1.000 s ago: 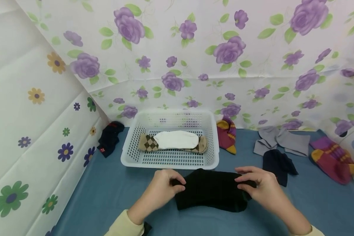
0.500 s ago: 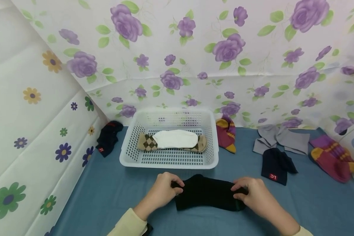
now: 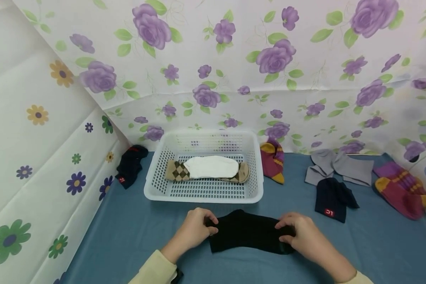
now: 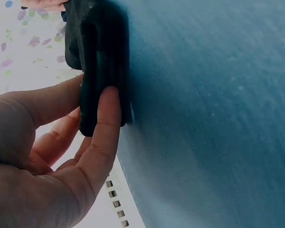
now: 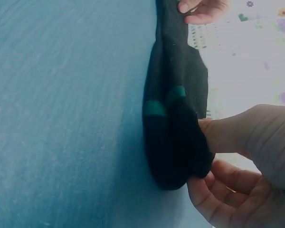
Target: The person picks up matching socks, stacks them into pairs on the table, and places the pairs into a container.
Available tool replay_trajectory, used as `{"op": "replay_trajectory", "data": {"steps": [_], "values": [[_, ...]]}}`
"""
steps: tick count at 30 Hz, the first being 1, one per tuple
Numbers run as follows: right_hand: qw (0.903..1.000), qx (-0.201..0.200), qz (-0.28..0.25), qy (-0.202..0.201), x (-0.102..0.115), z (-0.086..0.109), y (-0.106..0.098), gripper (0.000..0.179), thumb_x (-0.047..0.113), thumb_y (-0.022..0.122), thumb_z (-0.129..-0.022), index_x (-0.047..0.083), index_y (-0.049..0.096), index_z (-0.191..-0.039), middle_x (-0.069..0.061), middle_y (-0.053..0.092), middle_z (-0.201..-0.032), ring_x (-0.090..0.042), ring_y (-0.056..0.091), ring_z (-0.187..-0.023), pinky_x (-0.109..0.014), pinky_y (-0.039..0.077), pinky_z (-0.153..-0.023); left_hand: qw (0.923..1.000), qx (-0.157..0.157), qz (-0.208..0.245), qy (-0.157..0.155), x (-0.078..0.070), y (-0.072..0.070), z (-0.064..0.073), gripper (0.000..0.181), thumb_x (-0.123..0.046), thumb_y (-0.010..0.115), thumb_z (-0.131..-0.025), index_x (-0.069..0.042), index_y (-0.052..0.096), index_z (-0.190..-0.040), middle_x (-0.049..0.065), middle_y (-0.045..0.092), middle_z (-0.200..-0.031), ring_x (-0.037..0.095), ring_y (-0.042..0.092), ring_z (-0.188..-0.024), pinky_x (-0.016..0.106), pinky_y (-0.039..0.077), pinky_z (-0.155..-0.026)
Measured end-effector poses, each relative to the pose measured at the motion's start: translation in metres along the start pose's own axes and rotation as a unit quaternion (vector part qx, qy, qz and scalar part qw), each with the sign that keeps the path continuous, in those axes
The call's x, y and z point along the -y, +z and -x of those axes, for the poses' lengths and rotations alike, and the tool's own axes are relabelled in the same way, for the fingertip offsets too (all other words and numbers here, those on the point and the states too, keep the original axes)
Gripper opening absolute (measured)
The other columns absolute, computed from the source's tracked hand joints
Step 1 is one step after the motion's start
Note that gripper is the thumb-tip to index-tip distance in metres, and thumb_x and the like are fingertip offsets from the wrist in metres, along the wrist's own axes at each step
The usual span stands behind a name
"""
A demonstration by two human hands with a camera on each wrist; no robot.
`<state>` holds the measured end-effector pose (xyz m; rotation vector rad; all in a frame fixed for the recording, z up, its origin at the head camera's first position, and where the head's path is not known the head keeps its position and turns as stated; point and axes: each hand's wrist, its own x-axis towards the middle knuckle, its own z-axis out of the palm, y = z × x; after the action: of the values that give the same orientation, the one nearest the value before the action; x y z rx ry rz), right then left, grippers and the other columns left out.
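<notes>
A pair of black socks, laid one on the other, stretches between my hands in front of the basket. My left hand pinches the cuff end between thumb and fingers, as the left wrist view shows close up. At the toe end my right hand pinches the upper sock, its fingertips at the toe. In the right wrist view the two black socks lie layered on the cloth, each with a green band near the toe.
A white plastic basket holds a white sock on brown argyle socks. Around it lie navy socks, maroon-and-yellow socks, grey socks, a navy sock bundle and more maroon socks. Something dark shows by the left sleeve.
Both hands have lowered the black socks toward the cloth and nearer my body. The right hand has shifted left, uncovering the red label on the navy sock. Both keep their pinch.
</notes>
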<state>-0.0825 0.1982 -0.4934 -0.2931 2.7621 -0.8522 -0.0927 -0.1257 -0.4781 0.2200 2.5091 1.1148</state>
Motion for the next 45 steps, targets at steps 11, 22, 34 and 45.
{"op": "replay_trajectory", "data": {"steps": [11, 22, 34, 45], "values": [[0.9997, -0.021, 0.01, -0.007, -0.001, 0.001, -0.002, 0.031, 0.005, 0.078, -0.072, 0.032, 0.07, -0.085, 0.004, 0.067, -0.106, -0.017, 0.062, -0.104, -0.043, 0.052, -0.087, 0.9999, -0.002, -0.016, -0.006, 0.003, 0.003, -0.003, 0.012, -0.016, 0.076, -0.078, -0.017, 0.07, -0.088, -0.002, 0.063, -0.085, 0.013, 0.053, -0.07, 0.03, 0.044, -0.059], [0.9999, 0.002, 0.0, 0.016, -0.007, -0.002, 0.001, 0.031, 0.006, 0.078, -0.072, 0.034, 0.069, -0.084, 0.01, 0.066, -0.099, -0.015, 0.062, -0.102, -0.043, 0.051, -0.087, 0.9997, -0.006, -0.024, -0.003, 0.002, 0.005, -0.004, 0.014, -0.017, 0.077, -0.076, -0.016, 0.069, -0.088, 0.0, 0.063, -0.083, 0.012, 0.052, -0.067, 0.029, 0.045, -0.058], [0.9966, -0.054, 0.035, -0.052, 0.01, 0.011, -0.013, 0.024, 0.018, 0.08, -0.074, 0.034, 0.069, -0.087, 0.011, 0.063, -0.107, -0.012, 0.058, -0.103, -0.037, 0.054, -0.082, 0.9946, -0.047, -0.093, 0.001, -0.009, 0.003, 0.004, 0.023, -0.028, 0.078, -0.076, -0.016, 0.07, -0.095, 0.001, 0.063, -0.099, 0.017, 0.058, -0.088, 0.033, 0.048, -0.068], [0.9985, 0.026, 0.035, -0.033, 0.001, 0.008, -0.006, 0.028, 0.014, 0.081, -0.07, 0.032, 0.068, -0.085, 0.015, 0.063, -0.098, -0.01, 0.058, -0.099, -0.038, 0.053, -0.083, 0.9938, -0.021, -0.109, 0.0, -0.008, 0.013, 0.006, 0.028, -0.023, 0.083, -0.069, -0.017, 0.068, -0.092, -0.001, 0.059, -0.093, 0.016, 0.058, -0.088, 0.03, 0.049, -0.068]]}}
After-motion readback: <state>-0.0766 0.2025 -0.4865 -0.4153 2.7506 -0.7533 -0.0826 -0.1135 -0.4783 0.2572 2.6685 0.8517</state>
